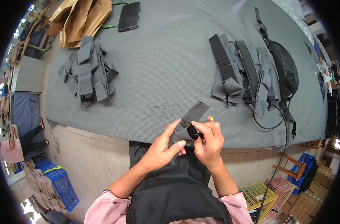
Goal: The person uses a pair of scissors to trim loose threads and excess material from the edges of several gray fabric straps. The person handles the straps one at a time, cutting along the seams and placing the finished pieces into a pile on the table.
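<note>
Head view — left hand (163, 148) and right hand (210, 145) pinch a grey strip (195, 112) between them at the near edge of the table (158, 71), long axis slanting away rightward — neither hand nearer.

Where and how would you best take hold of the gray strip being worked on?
Probably by the free far end of the gray strip, pinching its two long edges, coming from the table's far side. That end sticks out flat beyond the left hand and right hand, which crowd the curled near part.
</note>
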`<state>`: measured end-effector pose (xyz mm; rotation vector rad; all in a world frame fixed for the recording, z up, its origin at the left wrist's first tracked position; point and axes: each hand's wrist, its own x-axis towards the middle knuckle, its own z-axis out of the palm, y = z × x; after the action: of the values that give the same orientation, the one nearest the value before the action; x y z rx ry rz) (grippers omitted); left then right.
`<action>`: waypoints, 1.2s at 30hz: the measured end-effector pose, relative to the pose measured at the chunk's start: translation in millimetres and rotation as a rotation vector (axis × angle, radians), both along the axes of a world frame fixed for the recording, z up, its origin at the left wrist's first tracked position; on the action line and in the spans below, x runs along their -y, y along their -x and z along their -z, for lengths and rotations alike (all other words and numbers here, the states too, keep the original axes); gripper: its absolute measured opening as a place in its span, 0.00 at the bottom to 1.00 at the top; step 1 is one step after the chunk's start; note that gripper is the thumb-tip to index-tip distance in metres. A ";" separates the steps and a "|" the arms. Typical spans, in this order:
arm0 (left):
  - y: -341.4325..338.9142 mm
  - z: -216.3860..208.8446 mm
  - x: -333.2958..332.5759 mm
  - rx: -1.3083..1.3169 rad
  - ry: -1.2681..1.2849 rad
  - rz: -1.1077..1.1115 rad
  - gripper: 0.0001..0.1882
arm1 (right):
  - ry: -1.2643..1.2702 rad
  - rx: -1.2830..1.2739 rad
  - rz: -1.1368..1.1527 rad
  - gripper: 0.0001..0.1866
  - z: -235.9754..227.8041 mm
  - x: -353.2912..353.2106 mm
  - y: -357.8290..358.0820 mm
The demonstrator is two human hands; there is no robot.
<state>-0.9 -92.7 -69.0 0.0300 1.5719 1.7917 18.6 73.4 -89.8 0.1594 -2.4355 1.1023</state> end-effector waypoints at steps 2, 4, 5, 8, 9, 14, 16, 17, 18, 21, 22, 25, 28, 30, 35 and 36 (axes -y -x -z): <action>-0.4 0.7 0.1 0.001 0.007 0.012 0.30 | -0.007 -0.003 0.013 0.23 -0.1 0.3 -0.4; -0.6 0.7 0.3 0.005 0.014 0.018 0.30 | -0.028 -0.024 0.022 0.23 -0.9 0.7 -0.2; -1.0 1.0 0.7 0.008 0.016 0.019 0.30 | -0.047 -0.041 0.024 0.23 -1.3 0.9 0.5; -2.6 1.2 0.4 0.000 0.032 0.009 0.32 | -0.142 -0.094 0.028 0.23 -1.3 0.6 -0.1; -2.7 1.1 0.0 -0.006 0.039 0.006 0.33 | -0.181 -0.112 0.030 0.23 -1.3 0.3 -0.5; -0.8 0.2 1.0 0.023 -0.028 -0.033 0.31 | -0.007 -0.029 0.032 0.18 -5.0 1.3 1.7; 1.9 1.6 -0.1 0.111 -0.157 -0.125 0.28 | 0.225 0.043 0.078 0.12 -6.4 4.1 0.1; 8.9 2.6 -1.1 0.180 -0.250 -0.186 0.27 | 0.257 0.148 0.112 0.11 -6.7 0.4 -0.3; 14.6 7.0 0.7 0.198 -0.300 -0.226 0.25 | 0.351 0.203 0.102 0.11 -2.4 -2.0 0.1; 32.3 8.6 5.7 0.286 -0.403 -0.390 0.20 | 0.594 0.349 0.125 0.12 -0.4 -1.6 -8.9; 37.3 9.6 7.6 0.267 -0.399 -0.436 0.19 | 0.472 0.326 0.071 0.12 -5.7 -3.7 -13.9; 49.8 12.7 10.3 0.218 -0.388 -0.526 0.18 | 0.295 0.308 -0.143 0.13 -12.1 -4.5 -27.2; 55.6 12.2 10.4 0.198 -0.362 -0.549 0.18 | 0.204 0.349 -0.174 0.14 -14.1 5.8 -37.6; 57.8 10.4 8.2 0.203 -0.346 -0.559 0.17 | 0.121 0.290 -0.194 0.14 -10.6 10.4 -35.4; 58.9 7.4 7.5 0.222 -0.361 -0.488 0.20 | 0.048 0.258 -0.216 0.15 -7.7 15.3 -25.1; 59.7 7.1 8.1 0.230 -0.360 -0.478 0.21 | 0.039 0.266 -0.228 0.15 -8.7 15.3 -24.0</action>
<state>-60.6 -100.8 -76.1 -0.3980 1.1383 2.3345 42.6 58.1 -81.1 0.3021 -2.6786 1.3444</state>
